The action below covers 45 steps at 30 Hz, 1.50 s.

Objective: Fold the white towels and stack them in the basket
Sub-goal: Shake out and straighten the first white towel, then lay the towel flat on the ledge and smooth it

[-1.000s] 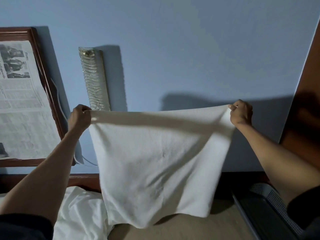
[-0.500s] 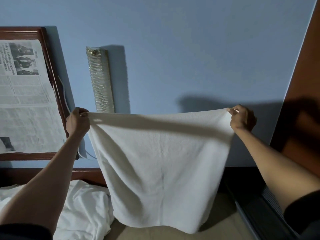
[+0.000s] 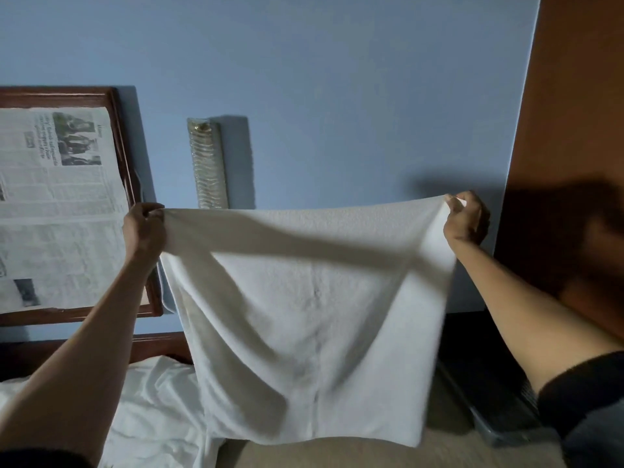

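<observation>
At far left a framed newspaper page [image 3: 57, 204] hangs on the blue wall, and below it a crumpled heap of white linen [image 3: 152, 410] lies on the bed; whether this is more towels or a sheet I cannot tell. The left hand [image 3: 143, 228] is raised in front of the frame's edge, fingers curled tight round one top corner of the white towel [image 3: 304, 298]. Just behind that corner a ribbed glass wall light [image 3: 206, 163] is fixed upright on the wall. The towel hangs in the air between both hands, spread wide, its top edge sagging slightly and its lower edge clear of the beige surface [image 3: 337, 450] beneath. The right hand [image 3: 466, 219] pinches the other top corner, beside a brown wooden panel [image 3: 574, 130]. Low on the right sits a dark container [image 3: 499, 430], blurred and partly hidden, probably the basket.

This looks like the opening of a fold: the towel is stretched out flat, no crease made yet. The next move likely calls for bringing the two held corners together evenly, or lowering the towel onto the bed to fold it, with edges matched.
</observation>
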Motion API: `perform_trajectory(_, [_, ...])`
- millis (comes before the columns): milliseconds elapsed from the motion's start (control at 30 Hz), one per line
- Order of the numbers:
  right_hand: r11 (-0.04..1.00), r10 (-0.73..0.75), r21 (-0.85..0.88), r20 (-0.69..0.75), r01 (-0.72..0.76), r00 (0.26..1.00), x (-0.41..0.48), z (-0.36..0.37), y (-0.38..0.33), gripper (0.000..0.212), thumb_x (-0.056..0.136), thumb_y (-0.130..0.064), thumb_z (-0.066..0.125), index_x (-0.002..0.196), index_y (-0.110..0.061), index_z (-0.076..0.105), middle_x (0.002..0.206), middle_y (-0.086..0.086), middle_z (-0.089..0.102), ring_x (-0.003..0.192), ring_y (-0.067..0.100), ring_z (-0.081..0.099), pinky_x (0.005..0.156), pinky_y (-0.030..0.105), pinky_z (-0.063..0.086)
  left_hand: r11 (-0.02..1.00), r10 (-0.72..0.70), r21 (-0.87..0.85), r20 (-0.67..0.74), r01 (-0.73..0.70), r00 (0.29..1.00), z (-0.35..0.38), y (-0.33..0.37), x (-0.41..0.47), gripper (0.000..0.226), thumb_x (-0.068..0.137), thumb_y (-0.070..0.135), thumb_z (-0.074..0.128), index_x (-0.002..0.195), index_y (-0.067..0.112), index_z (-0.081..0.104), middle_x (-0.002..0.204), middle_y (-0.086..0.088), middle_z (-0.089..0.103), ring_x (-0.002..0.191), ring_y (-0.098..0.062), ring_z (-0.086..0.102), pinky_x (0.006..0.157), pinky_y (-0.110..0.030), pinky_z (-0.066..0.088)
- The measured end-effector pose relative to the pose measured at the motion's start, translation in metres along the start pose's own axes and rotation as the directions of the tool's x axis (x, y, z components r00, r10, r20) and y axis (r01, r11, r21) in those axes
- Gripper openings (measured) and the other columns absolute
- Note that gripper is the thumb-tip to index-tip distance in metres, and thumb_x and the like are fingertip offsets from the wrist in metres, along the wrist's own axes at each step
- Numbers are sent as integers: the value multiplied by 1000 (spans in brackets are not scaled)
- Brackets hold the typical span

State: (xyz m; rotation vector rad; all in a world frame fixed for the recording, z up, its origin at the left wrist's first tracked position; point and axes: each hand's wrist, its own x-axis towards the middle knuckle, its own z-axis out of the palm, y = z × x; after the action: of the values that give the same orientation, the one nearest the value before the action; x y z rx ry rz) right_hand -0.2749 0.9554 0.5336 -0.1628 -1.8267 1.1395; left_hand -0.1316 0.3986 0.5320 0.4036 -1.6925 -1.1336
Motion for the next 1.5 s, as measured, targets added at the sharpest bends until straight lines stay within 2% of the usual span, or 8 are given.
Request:
perform_trajectory(300, [992, 52, 109, 39, -56, 998, 18, -21, 60, 13, 80, -33, 56, 73, -44, 55, 79, -9, 62, 83, 28, 70, 70, 51, 57, 997, -58, -55, -12, 57, 998, -33, -1, -34, 33, 83, 18, 51, 107, 14, 74, 109, -18, 73, 107, -35, 67, 93, -48, 55])
perform_trajectory(433, [998, 43, 39, 204, -52, 978, -33, -61, 37, 13, 95, -23, 58, 88, -34, 58, 93, 0, 62, 90, 18, 58, 86, 38, 50, 992, -126, -2, 34, 126, 991, -39, -22, -52, 27, 81, 16, 54, 100, 24, 73, 109, -17, 74, 107, -35, 68, 93, -47, 56])
perform_trajectory(567, [990, 139, -31, 172, -136, 975, -48, -44, 96, 16, 82, -31, 63, 71, -41, 58, 83, -1, 68, 84, 27, 67, 76, 43, 55, 980, -186, 87, 91, 178, 978, -43, -53, -85, 28, 83, 14, 57, 102, 21, 75, 109, -15, 74, 107, -32, 68, 86, -39, 56])
perform_trajectory(733, [964, 245, -159, 233, -212, 941, -96, -22, 170, 13, 79, -22, 66, 67, -25, 62, 79, -2, 61, 81, 26, 65, 78, 50, 56, 943, -284, 226, 164, 244, 945, -41, -111, -136, 27, 87, 10, 60, 108, 12, 77, 108, -15, 74, 102, -32, 67, 81, -35, 51])
perform_trajectory(967, [894, 397, -375, 409, -246, 821, -176, -16, 209, 19, 94, -20, 68, 88, -2, 72, 87, 19, 69, 85, 29, 62, 73, 33, 39, 835, -523, 347, 263, 427, 810, -14, -227, -185, 15, 83, 10, 60, 89, 19, 70, 89, -11, 70, 72, -32, 70, 62, -55, 63])
perform_trajectory(1133, [857, 465, -449, 459, -254, 757, -188, 22, 250, 26, 100, -10, 60, 102, 15, 68, 105, 31, 68, 105, 42, 62, 71, 30, 32, 749, -643, 408, 261, 521, 720, 28, -315, -196, 14, 81, 18, 63, 91, 17, 73, 91, -10, 72, 85, -33, 74, 70, -55, 64])
perform_trajectory(1367, [813, 513, -534, 472, -231, 717, -142, 89, 330, 25, 98, -10, 63, 110, 11, 70, 111, 32, 68, 109, 43, 60, 91, 35, 40, 713, -671, 523, 314, 467, 672, 130, -371, -188, 9, 76, 27, 63, 80, 27, 71, 88, -1, 70, 95, -33, 71, 84, -55, 61])
perform_trajectory(1500, [800, 536, -535, 434, -272, 724, -115, 123, 365, 24, 99, -3, 59, 112, 15, 66, 118, 33, 65, 114, 43, 59, 75, 18, 39, 711, -618, 619, 323, 334, 717, 195, -339, -195, 15, 90, 14, 63, 96, 18, 76, 95, -7, 70, 93, -27, 64, 84, -38, 53])
